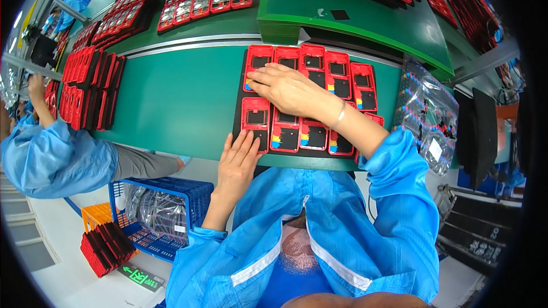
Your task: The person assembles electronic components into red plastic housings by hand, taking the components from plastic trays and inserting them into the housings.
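Observation:
Two rows of red plastic device housings (312,50) lie on a black foam tray (239,111) in front of me. They have black inner panels, and several show small yellow and blue tabs. My right hand (292,90) reaches across the upper row, its fingers stretched over the leftmost housings and covering parts of them. At the tray's left side, my left hand (235,162) has its fingers extended, the tips touching the edge of the lower left housing (255,116). Neither hand visibly grips anything. My right forearm hides parts of the lower row.
Stacked trays of red housings (85,88) stand at the left of the green bench (171,100). A clear bag of small coloured parts (427,111) lies at the right. Behind is a raised green shelf (365,37). On the floor sits a blue crate (197,194); another person (57,154) works at left.

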Action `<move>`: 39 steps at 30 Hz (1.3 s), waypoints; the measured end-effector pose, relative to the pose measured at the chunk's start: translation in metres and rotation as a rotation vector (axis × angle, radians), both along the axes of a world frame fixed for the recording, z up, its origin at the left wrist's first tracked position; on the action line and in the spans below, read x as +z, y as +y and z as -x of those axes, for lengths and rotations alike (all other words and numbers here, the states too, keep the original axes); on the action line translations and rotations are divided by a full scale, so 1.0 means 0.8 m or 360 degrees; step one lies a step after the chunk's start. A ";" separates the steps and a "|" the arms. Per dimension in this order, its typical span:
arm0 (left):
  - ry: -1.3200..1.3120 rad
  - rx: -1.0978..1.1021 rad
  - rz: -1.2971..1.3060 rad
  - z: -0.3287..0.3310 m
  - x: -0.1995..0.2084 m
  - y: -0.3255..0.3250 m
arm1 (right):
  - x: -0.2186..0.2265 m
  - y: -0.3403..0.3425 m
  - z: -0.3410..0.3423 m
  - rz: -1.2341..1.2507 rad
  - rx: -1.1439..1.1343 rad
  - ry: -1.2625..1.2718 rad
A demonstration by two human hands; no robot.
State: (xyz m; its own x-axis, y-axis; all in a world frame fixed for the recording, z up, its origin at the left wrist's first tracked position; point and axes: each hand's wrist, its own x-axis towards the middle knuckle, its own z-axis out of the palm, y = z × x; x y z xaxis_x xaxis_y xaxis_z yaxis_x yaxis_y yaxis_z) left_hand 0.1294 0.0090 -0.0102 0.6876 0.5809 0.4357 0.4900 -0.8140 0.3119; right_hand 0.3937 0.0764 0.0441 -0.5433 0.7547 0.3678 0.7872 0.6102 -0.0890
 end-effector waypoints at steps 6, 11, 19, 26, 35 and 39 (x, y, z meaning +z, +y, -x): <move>0.0075 -0.0064 -0.0089 0.001 -0.007 0.009 | 0.013 -0.137 0.016 0.0364 -0.0056 -0.0033; 0.0208 -0.0203 -0.0027 -0.007 0.000 0.021 | -0.022 -0.206 0.038 0.0479 -0.0397 0.0015; 0.0251 -0.0275 0.0132 -0.027 0.055 0.078 | -0.017 -0.198 0.047 0.0189 -0.0505 0.0073; 0.0557 -0.0232 0.0053 -0.092 0.028 0.131 | -0.018 -0.224 0.038 0.0093 -0.0649 0.0177; 0.0841 -0.0085 -0.0056 -0.099 0.034 0.124 | -0.002 -0.325 0.006 0.0481 -0.1696 -0.0156; 0.0752 -0.0060 0.0026 -0.098 0.028 0.124 | -0.005 -0.325 -0.003 0.0382 -0.1656 -0.0115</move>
